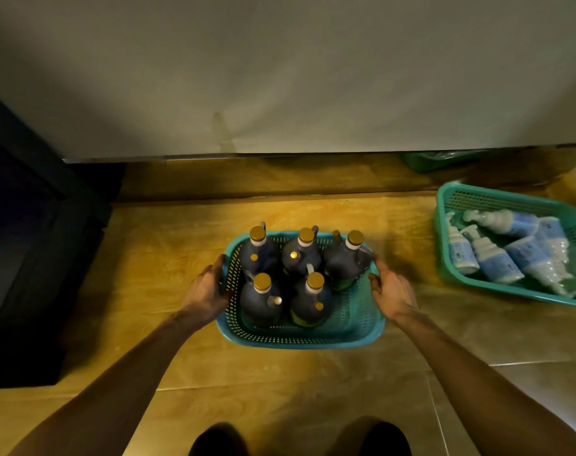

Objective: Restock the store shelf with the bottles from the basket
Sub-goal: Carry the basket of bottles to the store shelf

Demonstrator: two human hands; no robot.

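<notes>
Both my hands grip the basket of bottles on the floor.

My left hand and right hand clasp its side rims; five full, upright bottles should make it heavy, and the thin plastic may flex, so I'd lift evenly.

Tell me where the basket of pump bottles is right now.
In the head view, the second teal basket holding the pump bottles sits on the floor at the far right, apart from the basket of dark bottles between the hands.
</notes>
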